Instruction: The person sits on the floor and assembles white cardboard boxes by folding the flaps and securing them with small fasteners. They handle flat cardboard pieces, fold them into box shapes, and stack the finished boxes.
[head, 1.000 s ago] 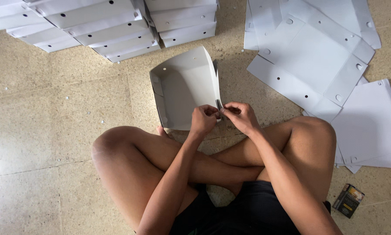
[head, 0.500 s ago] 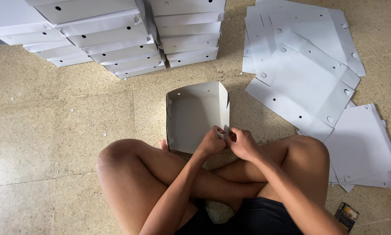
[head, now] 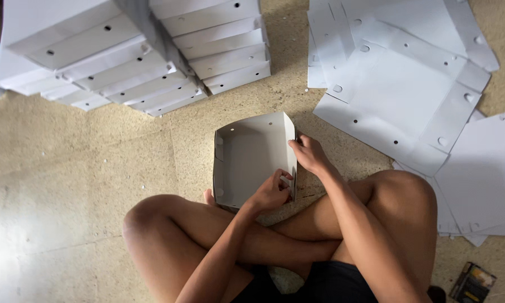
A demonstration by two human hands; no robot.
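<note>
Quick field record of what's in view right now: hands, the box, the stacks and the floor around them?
left hand: grips the near end of the box's right wall
right hand: on the same wall, farther along its outside
box: white cardboard, open top, on the floor between the knees
stacked boxes: two piles, upper left
flat sheets: unfolded, punched holes, spread at right
small dark packet: floor, lower right

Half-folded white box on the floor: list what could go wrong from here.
1. Both hands work the same right wall of the half-folded box: the left hand at its near corner, the right hand further along. The other walls are unheld and could spring open.
2. Hard pinching could crease the thin card.
3. The flat sheets lie close beside the right knee; a shift of the leg could scuff or bend them.
</note>
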